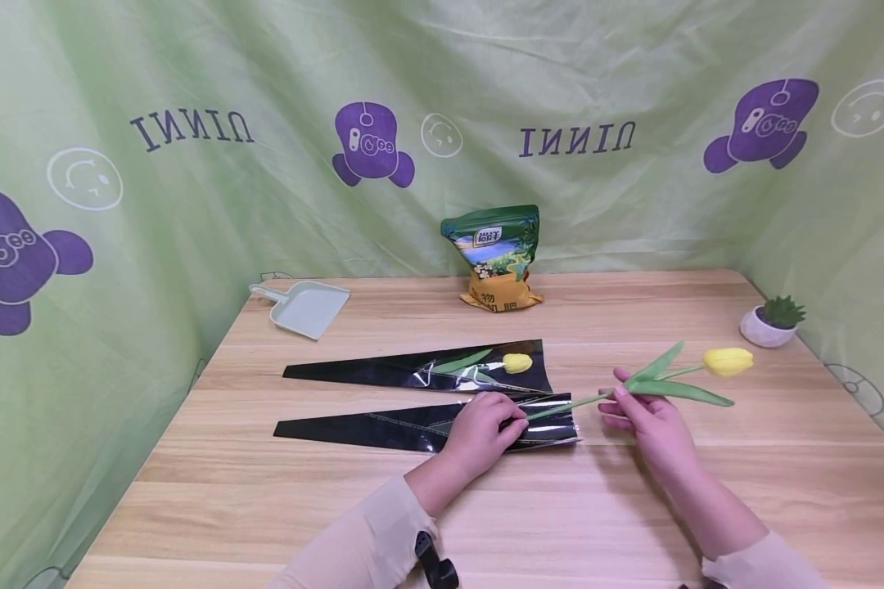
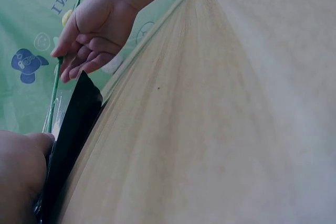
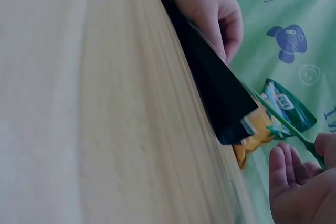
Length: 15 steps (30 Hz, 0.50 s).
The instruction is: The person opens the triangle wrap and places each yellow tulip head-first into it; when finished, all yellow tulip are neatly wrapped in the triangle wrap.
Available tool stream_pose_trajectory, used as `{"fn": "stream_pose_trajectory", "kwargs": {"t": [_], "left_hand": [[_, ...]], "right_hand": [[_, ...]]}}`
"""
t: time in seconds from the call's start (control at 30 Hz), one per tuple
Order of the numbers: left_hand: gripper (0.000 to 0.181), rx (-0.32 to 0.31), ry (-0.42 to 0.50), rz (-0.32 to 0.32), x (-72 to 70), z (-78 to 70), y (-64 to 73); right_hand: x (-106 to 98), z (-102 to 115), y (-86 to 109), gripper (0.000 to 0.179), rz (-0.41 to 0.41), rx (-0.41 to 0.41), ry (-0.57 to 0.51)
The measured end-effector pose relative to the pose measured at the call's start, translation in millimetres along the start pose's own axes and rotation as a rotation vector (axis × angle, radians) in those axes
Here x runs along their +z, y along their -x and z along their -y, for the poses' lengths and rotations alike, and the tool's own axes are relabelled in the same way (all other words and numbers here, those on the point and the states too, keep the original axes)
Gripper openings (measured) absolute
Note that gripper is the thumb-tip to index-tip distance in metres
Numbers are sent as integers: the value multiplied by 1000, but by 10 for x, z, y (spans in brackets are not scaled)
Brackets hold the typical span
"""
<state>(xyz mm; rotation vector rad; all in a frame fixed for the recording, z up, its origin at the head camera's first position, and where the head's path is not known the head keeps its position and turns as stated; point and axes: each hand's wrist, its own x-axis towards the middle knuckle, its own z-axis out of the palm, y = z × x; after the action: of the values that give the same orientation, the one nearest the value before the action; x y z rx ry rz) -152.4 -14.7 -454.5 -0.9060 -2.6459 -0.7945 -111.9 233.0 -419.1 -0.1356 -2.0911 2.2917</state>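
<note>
A yellow artificial tulip (image 1: 728, 361) with green leaves lies across both hands. My right hand (image 1: 651, 425) pinches its stem just below the leaves, with the bloom out to the right. The stem's lower part slants over the mouth of the near black flower sleeve (image 1: 383, 429). My left hand (image 1: 484, 429) rests over this sleeve, its fingers curled where the stem reaches them; they appear to pinch the stem, and its end is hidden. Beyond lies a second black sleeve (image 1: 354, 370) with another yellow tulip (image 1: 517, 363) showing through its clear front.
A green and orange printed bag (image 1: 497, 258) stands at the back of the wooden table (image 1: 214, 507). At the back left lies a pale dustpan (image 1: 311, 308). A small succulent in a white pot (image 1: 768, 331) stands at the right edge. A green printed curtain (image 1: 287, 204) surrounds the table.
</note>
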Motion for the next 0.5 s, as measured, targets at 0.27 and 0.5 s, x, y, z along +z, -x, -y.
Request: {"fn": "stream_pose_trajectory", "kwargs": {"t": [0.27, 0.5], "left_hand": [[13, -8, -3, 2, 6, 7, -2], [13, -17, 0, 9, -3, -1, 1]], "right_hand": [[-220, 71, -14, 56, -17, -129, -199], [-344, 104, 3, 21, 29, -206, -337]]}}
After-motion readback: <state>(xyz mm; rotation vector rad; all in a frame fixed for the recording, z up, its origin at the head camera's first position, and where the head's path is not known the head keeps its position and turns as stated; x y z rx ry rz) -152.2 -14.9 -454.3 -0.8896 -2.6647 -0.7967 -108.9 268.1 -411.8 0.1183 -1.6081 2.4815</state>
